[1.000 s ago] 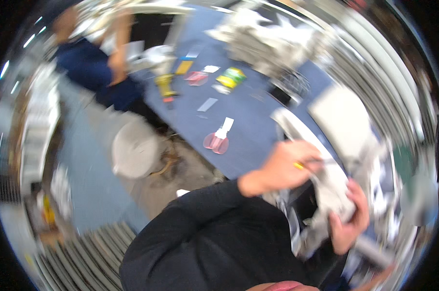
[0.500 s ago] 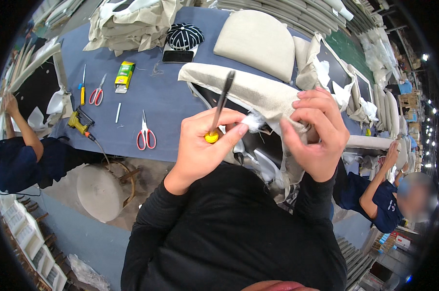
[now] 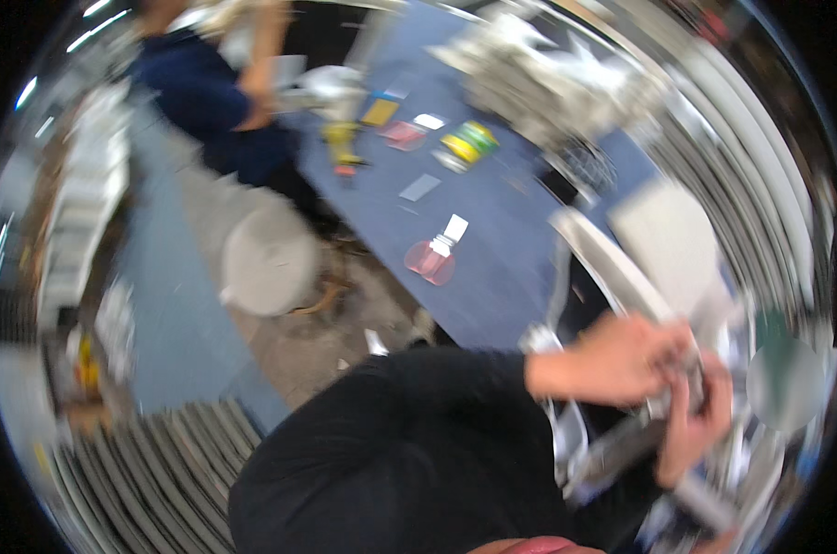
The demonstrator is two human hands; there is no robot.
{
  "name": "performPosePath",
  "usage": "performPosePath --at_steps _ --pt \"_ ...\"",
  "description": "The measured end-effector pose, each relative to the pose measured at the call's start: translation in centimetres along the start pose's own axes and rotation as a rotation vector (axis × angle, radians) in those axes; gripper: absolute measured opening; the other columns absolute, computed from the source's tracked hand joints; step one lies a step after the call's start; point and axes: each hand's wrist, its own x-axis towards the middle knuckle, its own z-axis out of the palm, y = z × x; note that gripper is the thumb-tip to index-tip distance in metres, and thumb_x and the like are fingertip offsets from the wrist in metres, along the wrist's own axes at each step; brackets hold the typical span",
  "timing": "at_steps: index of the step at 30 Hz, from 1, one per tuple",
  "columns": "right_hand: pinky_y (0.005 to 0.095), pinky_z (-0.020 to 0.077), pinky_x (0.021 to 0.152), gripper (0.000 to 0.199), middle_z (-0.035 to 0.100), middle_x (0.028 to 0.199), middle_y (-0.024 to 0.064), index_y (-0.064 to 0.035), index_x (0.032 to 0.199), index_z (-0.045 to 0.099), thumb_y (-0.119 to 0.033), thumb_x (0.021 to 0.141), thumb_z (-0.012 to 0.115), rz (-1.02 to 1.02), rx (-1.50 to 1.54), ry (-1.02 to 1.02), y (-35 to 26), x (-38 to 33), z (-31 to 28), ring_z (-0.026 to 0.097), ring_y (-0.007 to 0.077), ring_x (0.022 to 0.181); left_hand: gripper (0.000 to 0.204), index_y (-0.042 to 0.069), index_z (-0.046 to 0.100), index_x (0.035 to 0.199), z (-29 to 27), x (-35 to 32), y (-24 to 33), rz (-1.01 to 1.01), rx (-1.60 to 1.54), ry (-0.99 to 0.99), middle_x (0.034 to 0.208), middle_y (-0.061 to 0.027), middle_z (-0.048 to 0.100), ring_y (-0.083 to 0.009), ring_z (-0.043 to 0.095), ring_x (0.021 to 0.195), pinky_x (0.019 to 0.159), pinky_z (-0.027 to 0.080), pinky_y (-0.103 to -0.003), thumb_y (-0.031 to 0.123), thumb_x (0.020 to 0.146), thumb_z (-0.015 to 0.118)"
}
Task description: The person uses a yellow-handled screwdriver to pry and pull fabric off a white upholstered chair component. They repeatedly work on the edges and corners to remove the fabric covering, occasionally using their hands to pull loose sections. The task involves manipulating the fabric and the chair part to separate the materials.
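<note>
The picture is smeared by motion. My left hand point(image 3: 612, 358) reaches in to the right, its fingers curled at the edge of a beige upholstered panel point(image 3: 622, 272) with a dark underside. Whatever lies in those fingers cannot be made out. Close against it, my right hand point(image 3: 700, 420) is bent at the same panel's fabric edge, thumb and fingers near the left fingertips. Its grip is too blurred to tell. Red-handled scissors point(image 3: 432, 260) lie on the blue-grey table point(image 3: 502, 277), left of the panel.
A green-yellow box point(image 3: 471, 145), second scissors point(image 3: 403, 136) and a yellow air tool point(image 3: 341, 143) lie farther off. Beige fabric point(image 3: 548, 88) is piled at the back, near a phone point(image 3: 557, 185) and a beige cushion point(image 3: 668, 240). A round stool point(image 3: 271, 258) stands left; a person point(image 3: 197, 88) works beyond.
The whole view has swung, moving table and panel rightward. My hands have come together at the panel's edge. The yellow-handled shaft tool and white fluff from my left hand no longer show.
</note>
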Motion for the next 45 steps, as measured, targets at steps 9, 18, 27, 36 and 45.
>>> performPosePath --at_steps 9,18,27,36,45 --pt "0.0397 0.0578 0.089 0.027 0.073 0.107 0.0171 0.0056 0.114 0.07 -0.009 0.094 0.081 0.016 0.025 0.08 2.8 1.7 -0.2 0.068 0.0264 0.098 0.041 0.004 0.055 0.131 1.3 -1.6 -0.9 0.055 -0.115 -0.096 0.094 -0.0193 0.071 -0.0447 0.07 0.088 0.074 0.052 -0.053 0.028 0.099 0.065" --pt "0.0401 0.0503 0.102 0.031 0.07 0.126 0.0143 -0.0002 0.129 0.069 -0.009 0.1 0.073 0.21 0.147 0.022 5.7 3.6 -1.5 0.063 0.0253 0.116 0.028 0.007 0.071 0.124 1.3 -2.1 -3.0 0.044 -0.158 -0.109 0.09 -0.0145 0.075 -0.0376 0.072 0.087 0.075 0.054 -0.046 0.025 0.108 0.057" --pt "0.0419 0.049 0.103 0.034 0.067 0.127 0.0169 0.002 0.13 0.063 0.003 0.097 0.07 0.237 0.301 0.096 9.4 2.3 -2.1 0.062 0.0269 0.115 0.028 0.007 0.072 0.123 1.4 -2.5 -3.5 0.039 -0.109 -0.078 0.087 -0.0116 0.076 -0.033 0.073 0.082 0.072 0.054 -0.044 0.025 0.109 0.056" --pt "0.0392 0.0507 0.091 0.027 0.067 0.115 0.0132 0.0011 0.122 0.066 -0.008 0.099 0.077 0.208 0.264 0.133 9.7 2.5 -1.9 0.061 0.0226 0.105 0.025 0.007 0.072 0.119 1.7 -2.4 -5.1 0.131 -0.056 -0.035 0.088 -0.0145 0.076 -0.038 0.071 0.079 0.068 0.053 -0.046 0.025 0.108 0.058" --pt "0.0384 0.0506 0.094 0.04 0.067 0.118 0.0149 -0.0009 0.136 0.06 -0.02 0.104 0.074 0.324 0.236 -0.008 11.9 3.2 -2.7 0.061 0.0228 0.106 0.025 0.008 0.071 0.116 1.6 -3.2 -5.7 0.115 0.04 -0.02 0.088 -0.0163 0.073 -0.0415 0.069 0.081 0.069 0.052 -0.052 0.027 0.108 0.057"
